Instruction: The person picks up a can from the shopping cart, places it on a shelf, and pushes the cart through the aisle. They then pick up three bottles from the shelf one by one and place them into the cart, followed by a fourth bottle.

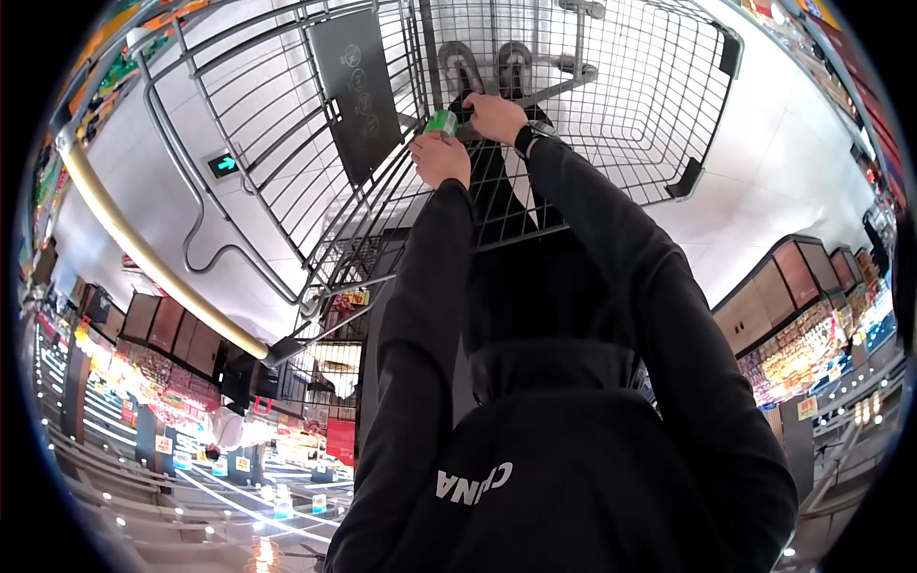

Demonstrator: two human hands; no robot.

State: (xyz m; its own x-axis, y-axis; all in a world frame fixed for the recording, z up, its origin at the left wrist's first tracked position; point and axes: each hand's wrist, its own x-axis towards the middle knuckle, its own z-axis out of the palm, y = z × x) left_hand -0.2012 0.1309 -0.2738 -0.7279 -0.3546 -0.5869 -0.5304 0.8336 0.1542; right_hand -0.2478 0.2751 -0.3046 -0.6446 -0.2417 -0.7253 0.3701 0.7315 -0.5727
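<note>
In the head view, the green item [439, 122] is bright green with pale markings, small and short; its full shape is hidden by the fingers. It sits in the left hand [441, 160], whose fingers are wrapped about its lower part. The right hand [499, 119] is just beyond and to the right, fingers curled; I cannot tell whether it grips anything. Around both hands spreads the cart [427, 57], a grid of thin metal wire, with a flat dark panel [355, 95] left of them and a smooth yellowish tubular handle [143, 251] farther left. Both forearms reach forward, wrists close together, in dark sleeves [425, 277]; a black wristband [524, 139] circles the right wrist.
</note>
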